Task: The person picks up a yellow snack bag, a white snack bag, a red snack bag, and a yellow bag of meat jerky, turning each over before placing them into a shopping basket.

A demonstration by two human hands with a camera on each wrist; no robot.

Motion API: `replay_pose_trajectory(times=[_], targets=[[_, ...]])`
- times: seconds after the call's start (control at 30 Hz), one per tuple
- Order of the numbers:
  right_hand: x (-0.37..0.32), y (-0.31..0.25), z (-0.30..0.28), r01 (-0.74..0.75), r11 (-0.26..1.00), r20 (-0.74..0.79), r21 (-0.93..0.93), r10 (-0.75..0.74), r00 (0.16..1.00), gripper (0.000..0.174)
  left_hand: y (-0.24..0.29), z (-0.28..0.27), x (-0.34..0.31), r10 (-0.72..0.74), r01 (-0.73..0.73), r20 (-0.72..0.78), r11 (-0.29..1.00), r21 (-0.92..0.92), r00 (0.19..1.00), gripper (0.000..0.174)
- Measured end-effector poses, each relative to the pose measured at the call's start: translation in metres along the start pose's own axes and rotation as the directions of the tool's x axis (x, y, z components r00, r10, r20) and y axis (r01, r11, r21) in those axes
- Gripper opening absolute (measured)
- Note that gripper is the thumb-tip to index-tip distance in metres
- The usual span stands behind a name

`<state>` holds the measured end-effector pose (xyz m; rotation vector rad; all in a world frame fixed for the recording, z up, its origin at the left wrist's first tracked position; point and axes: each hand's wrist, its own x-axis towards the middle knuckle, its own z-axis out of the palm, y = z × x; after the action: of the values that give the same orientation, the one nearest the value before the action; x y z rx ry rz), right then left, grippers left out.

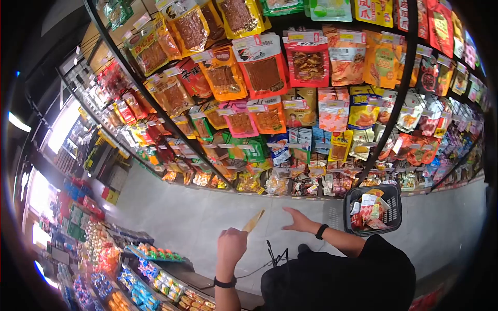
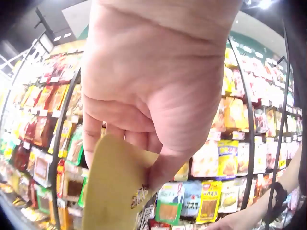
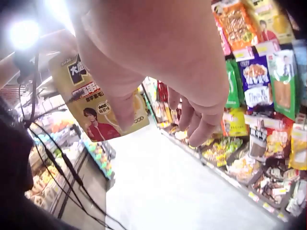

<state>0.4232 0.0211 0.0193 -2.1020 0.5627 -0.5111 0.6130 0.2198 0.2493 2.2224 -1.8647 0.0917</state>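
A flat yellow-gold snack packet (image 1: 253, 221) is pinched between the thumb and curled fingers of my left hand (image 1: 232, 248). The left wrist view shows that hand (image 2: 153, 81) from the palm side, with the packet (image 2: 112, 184) under the thumb. In the right wrist view the packet (image 3: 98, 103) faces the camera, showing a printed figure in red. My right hand (image 1: 301, 222) is held to the right of the packet, apart from it, fingers spread loosely and holding nothing. Its thumb overlaps the packet in the right wrist view, where the hand (image 3: 163, 62) looks large and near.
A dark shopping basket (image 1: 398, 212) with several packets stands on the floor at my right. A tall rack of hanging snack packets (image 1: 259, 65) spans the far side. Bins of wrapped goods (image 1: 137, 293) line the lower left. Thin black cables (image 3: 62, 167) hang near my body.
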Motion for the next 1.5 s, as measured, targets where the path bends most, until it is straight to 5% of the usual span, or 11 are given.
replay_pose_trajectory(times=[0.17,0.27,0.3,0.4,0.7,0.87,0.97,1.07,1.2,1.33,1.5], targets=[[0.022,-0.137,-0.070,0.247,0.960,-0.446,-0.135,-0.282,0.849,0.085,0.019,-0.107,0.015,0.262,-0.300,-0.262,0.947,-0.118,0.929,0.005],[0.010,-0.154,-0.096,0.443,0.896,-0.232,-0.017,-0.434,0.870,0.060,0.018,-0.150,0.021,0.335,-0.419,-0.333,0.880,-0.225,0.881,0.012],[-0.005,-0.165,-0.096,0.268,0.928,-0.184,0.257,-0.226,0.957,0.038,0.017,-0.154,0.025,0.348,-0.442,-0.352,0.865,-0.237,0.869,0.011],[-0.038,-0.183,-0.081,-0.080,0.886,-0.065,0.457,0.123,0.990,0.035,0.019,-0.148,0.046,0.371,-0.493,-0.439,0.845,-0.205,0.818,0.011],[-0.097,-0.166,-0.028,-0.082,0.600,-0.318,0.796,0.530,0.786,0.027,0.037,-0.088,0.078,0.277,-0.420,-0.391,0.837,-0.352,0.878,0.076],[-0.131,-0.159,-0.060,0.008,0.575,-0.413,0.818,0.577,0.705,0.028,0.027,0.025,0.075,0.173,-0.091,0.041,0.688,-0.720,0.984,0.069],[-0.143,-0.156,-0.068,0.067,0.546,-0.449,0.835,0.606,0.657,0.028,0.036,0.065,0.079,0.398,0.131,0.245,0.292,-0.947,0.884,0.062],[-0.145,-0.151,-0.072,0.094,0.518,-0.453,0.850,0.629,0.632,0.029,0.061,0.048,0.075,0.432,0.371,0.423,0.205,-0.906,0.797,0.048],[-0.142,-0.157,-0.080,0.029,0.442,-0.360,0.896,0.688,0.631,0.029,0.087,0.048,0.079,0.228,0.576,0.618,0.225,-0.785,0.753,0.016],[-0.142,-0.155,-0.081,0.061,0.439,-0.366,0.897,0.656,0.660,0.030,0.097,0.051,0.078,0.232,0.597,0.588,0.038,-0.802,0.775,0.016],[-0.143,-0.147,-0.082,0.024,0.423,-0.332,0.906,0.673,0.661,0.031,0.096,0.063,0.077,0.211,0.595,0.587,0.029,-0.803,0.782,0.014]])
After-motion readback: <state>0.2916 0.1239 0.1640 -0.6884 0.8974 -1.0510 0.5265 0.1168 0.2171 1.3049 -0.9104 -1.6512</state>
